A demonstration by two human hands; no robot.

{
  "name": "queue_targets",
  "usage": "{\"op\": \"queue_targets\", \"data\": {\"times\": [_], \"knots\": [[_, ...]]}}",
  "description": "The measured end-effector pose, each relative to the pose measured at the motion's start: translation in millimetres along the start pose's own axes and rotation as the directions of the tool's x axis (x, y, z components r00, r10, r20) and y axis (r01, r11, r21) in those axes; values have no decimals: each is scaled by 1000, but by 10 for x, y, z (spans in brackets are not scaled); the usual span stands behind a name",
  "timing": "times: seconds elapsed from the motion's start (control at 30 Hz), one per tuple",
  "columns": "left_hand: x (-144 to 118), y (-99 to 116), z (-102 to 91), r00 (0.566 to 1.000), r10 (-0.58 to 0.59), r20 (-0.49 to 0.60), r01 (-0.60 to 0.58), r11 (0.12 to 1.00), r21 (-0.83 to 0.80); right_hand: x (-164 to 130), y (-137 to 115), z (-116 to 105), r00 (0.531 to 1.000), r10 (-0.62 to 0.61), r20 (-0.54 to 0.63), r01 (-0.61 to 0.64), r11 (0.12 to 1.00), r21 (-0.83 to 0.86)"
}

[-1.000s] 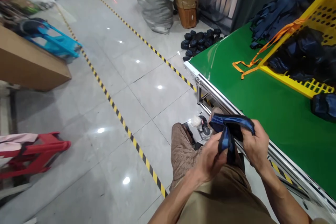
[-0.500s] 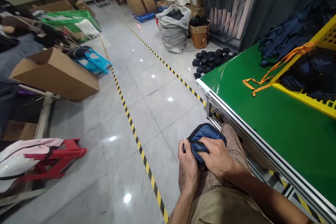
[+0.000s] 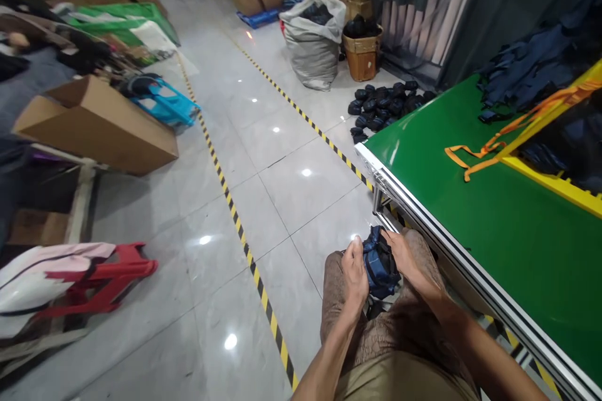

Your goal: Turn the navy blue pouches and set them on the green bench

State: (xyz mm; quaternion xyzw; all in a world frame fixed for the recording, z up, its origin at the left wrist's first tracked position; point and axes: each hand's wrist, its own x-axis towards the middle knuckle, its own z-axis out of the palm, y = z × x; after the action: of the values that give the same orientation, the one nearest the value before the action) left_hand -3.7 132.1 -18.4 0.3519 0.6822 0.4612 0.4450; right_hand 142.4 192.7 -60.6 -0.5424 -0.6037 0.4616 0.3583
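Head cam here. Both hands are down on the knee at about 6 o'clock, squeezing a blue bag [image 3: 379, 263] into a tight wad. Left hand [image 3: 355, 276] is wrapped round its left side, fingers curled in and gripping. Right hand [image 3: 408, 257] is clamped on the right side, pressing from the top edge. So the bag sits pinched between the two palms, resting on the patterned trouser leg, just beside the corner of the green table [image 3: 470, 200].

My read: this is the compacting step, the cloth getting rolled or stuffed into a small bundle. It's mostly balled up already but some folds still bulge out between the thumbs. I can't tell if there's a pouch or a zip involved, too small to see.

The next move, I'd say, needs a firm pinch from one hand so the wad doesn't spring open while the other tucks the loose bit in.

Around: a heap of dark bundles [image 3: 383, 103] on the floor at 12 o'clock, a grey sack [image 3: 313, 44] and a basket [image 3: 362, 53] behind them, a yellow crate [image 3: 550, 178] with an orange strap [image 3: 475, 160] at 2 o'clock, a cardboard box [image 3: 101, 128] at 10, a red stool [image 3: 101, 282] at 9.
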Motion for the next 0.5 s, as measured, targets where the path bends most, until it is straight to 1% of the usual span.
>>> {"op": "queue_targets", "data": {"times": [0.07, 0.13, 0.17, 0.23, 0.27, 0.3, 0.33, 0.4, 0.5], "knots": [[-44, 36, -6, 1000, -18, -6, 18, 1000, -24, 10, 4, 68, 996, 13, 94, -25, 991, 131], [-122, 47, -7, 1000, -16, -26, 14, 998, -66, -55, -54, 36, 987, 47, 156, -75, 982, 175], [-162, 45, -6, 1000, -5, -31, 3, 996, -86, -107, -92, -13, 982, 84, 168, -112, 980, 165], [-218, 37, -14, 1000, 12, -28, -15, 995, -102, -220, -173, -154, 957, 232, 177, -253, 961, 110], [-227, 32, -28, 1000, 16, -17, -18, 994, -107, -271, -219, -230, 942, 301, 152, -316, 945, 84], [-224, 23, -50, 1000, 17, -4, -18, 993, -115, -313, -269, -299, 931, 340, 132, -349, 936, 51], [-208, 9, -82, 1000, 18, 11, -17, 992, -125, -346, -327, -353, 927, 356, 119, -361, 932, 17], [-148, -41, -161, 999, 20, 46, -14, 990, -137, -383, -457, -401, 929, 349, 123, -348, 937, -25], [-26, -176, -252, 996, -6, 94, 18, 992, -126, -374, -613, -349, 916, 363, 171, -359, 932, -58]]}}
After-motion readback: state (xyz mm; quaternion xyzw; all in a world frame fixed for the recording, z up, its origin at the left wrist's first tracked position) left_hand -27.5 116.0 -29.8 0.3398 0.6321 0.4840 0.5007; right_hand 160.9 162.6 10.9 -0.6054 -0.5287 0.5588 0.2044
